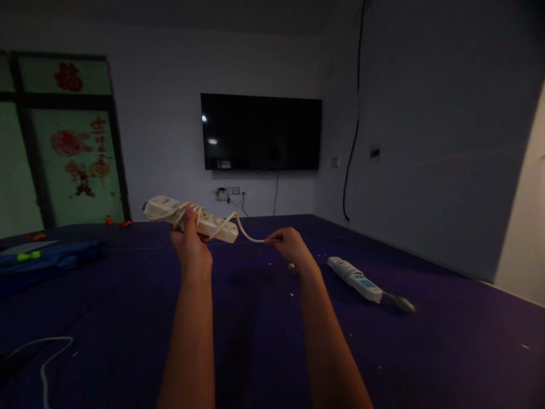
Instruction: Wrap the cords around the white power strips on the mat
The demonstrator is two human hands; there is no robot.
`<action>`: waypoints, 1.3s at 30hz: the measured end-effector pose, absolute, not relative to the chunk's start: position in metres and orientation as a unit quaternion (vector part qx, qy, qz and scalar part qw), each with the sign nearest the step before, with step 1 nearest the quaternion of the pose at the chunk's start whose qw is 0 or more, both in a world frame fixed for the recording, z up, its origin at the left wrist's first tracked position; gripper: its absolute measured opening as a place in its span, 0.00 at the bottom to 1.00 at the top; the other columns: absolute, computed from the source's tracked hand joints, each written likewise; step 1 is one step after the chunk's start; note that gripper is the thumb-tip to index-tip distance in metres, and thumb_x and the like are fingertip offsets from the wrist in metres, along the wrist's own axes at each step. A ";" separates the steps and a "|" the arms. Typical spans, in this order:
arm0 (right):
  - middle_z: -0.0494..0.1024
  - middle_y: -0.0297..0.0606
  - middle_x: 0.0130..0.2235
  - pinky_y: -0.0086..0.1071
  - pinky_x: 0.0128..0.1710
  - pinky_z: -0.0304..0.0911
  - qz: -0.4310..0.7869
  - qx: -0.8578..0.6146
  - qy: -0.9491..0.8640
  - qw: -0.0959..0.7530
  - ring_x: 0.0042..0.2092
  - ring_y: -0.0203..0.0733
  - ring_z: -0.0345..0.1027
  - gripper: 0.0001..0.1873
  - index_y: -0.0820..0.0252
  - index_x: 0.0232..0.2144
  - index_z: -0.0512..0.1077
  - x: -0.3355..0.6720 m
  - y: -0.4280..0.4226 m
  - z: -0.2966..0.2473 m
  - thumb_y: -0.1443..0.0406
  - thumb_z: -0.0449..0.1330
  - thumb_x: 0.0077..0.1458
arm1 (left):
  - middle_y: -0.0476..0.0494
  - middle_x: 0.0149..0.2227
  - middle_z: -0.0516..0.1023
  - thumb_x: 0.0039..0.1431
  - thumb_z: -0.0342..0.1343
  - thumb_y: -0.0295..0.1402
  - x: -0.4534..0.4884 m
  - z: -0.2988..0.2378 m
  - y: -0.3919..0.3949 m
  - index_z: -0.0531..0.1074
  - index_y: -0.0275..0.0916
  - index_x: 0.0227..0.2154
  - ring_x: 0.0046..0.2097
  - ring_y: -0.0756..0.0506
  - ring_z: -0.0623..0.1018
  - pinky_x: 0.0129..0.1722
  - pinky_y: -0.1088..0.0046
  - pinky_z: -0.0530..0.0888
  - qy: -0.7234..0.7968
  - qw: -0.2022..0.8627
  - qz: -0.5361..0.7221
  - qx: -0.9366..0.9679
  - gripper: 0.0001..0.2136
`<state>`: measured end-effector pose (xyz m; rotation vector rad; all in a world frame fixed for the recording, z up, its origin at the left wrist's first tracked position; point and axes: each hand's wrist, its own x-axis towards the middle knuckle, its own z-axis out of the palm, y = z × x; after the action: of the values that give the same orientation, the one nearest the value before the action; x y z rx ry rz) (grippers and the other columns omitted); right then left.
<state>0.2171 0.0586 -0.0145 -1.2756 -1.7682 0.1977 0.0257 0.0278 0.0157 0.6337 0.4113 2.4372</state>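
My left hand (190, 238) is closed round a cream power strip (164, 209), held up in the air with its cord wound over it. The cord (244, 229) runs off the strip's right end in a sagging curve. My right hand (289, 243) pinches that cord's far end a little to the right, at the same height. Both arms reach forward over a dark purple floor mat (426, 346).
A second white power strip (355, 279) with blue markings lies on the mat to the right. A blue object (55, 258) lies at the left, a white cable (46, 355) at lower left. A black TV (260, 132) hangs on the far wall, with a wall socket (230, 191) below it.
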 end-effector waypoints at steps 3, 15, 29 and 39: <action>0.81 0.42 0.29 0.27 0.30 0.62 0.092 -0.540 -0.708 0.447 0.32 0.40 0.73 0.06 0.61 0.26 0.80 0.222 0.071 -0.024 0.69 0.62 0.46 | 0.48 0.38 0.74 0.41 0.64 0.42 0.027 0.015 0.029 0.68 0.42 0.34 0.40 0.46 0.76 0.31 0.74 0.72 0.144 0.249 0.926 0.245 0.18; 0.81 0.42 0.28 0.25 0.29 0.61 0.090 -0.619 -0.662 0.414 0.33 0.41 0.74 0.06 0.61 0.26 0.80 0.227 0.107 -0.064 0.69 0.62 0.45 | 0.45 0.46 0.72 0.47 0.57 0.49 0.036 0.024 0.013 0.67 0.46 0.43 0.52 0.41 0.72 0.47 0.64 0.72 0.030 0.254 0.925 0.280 0.21; 0.81 0.41 0.31 0.24 0.30 0.62 0.093 -0.641 -0.629 0.431 0.35 0.39 0.75 0.08 0.61 0.28 0.79 0.243 0.126 -0.092 0.68 0.58 0.48 | 0.44 0.37 0.74 0.50 0.55 0.47 0.046 0.022 0.009 0.69 0.43 0.46 0.35 0.46 0.76 0.38 0.66 0.74 0.042 0.411 0.839 0.355 0.21; 0.80 0.38 0.28 0.25 0.31 0.63 0.108 -0.615 -0.675 0.393 0.34 0.39 0.74 0.09 0.61 0.26 0.78 0.239 0.121 -0.089 0.73 0.58 0.43 | 0.44 0.32 0.74 0.50 0.56 0.45 0.053 0.022 0.006 0.72 0.38 0.40 0.30 0.48 0.75 0.34 0.68 0.74 0.051 0.427 0.819 0.379 0.19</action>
<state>0.2391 0.1208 -0.0892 -1.5619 -1.7120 0.2752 0.0527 0.0056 0.0220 0.9465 0.1275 2.0469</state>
